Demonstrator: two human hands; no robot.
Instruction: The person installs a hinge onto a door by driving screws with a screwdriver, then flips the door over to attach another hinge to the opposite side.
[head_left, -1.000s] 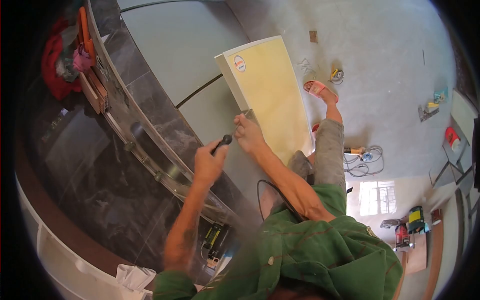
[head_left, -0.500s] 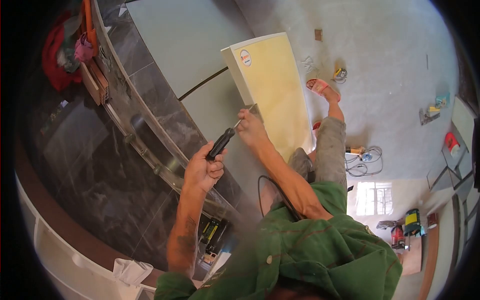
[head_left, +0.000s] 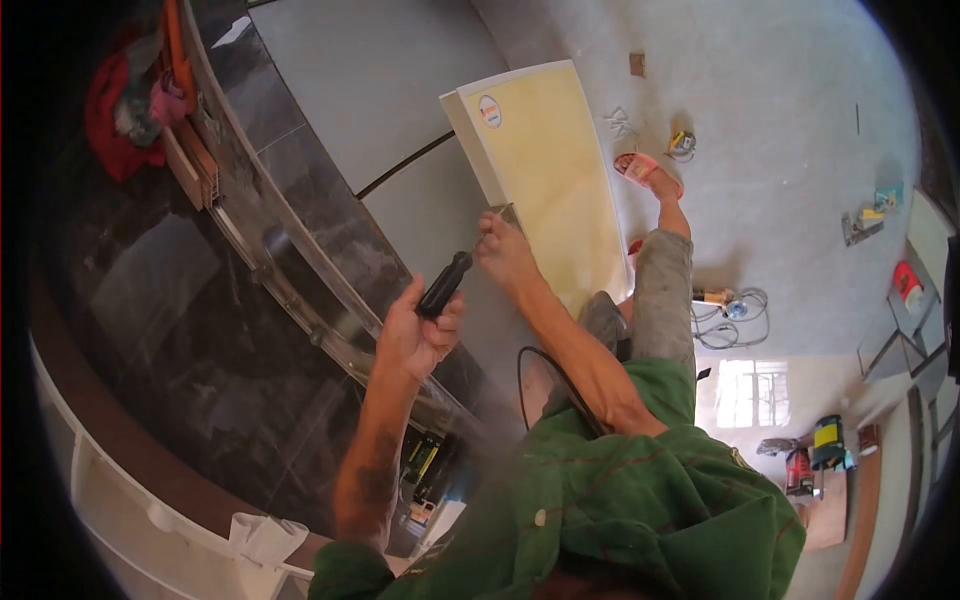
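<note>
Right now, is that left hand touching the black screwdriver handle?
Touching. The head view shows the left hand wrapped around the black screwdriver handle, fingers closed on it.

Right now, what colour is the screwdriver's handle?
Black; the head view shows the screwdriver handle gripped in the left hand.

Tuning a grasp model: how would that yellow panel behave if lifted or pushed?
The yellow panel looks stiff: its edges run straight, with no sag. Its smooth face is probably slippery to grip. Long and thin, with the right hand at its edge, it would likely tip if pushed.
</note>
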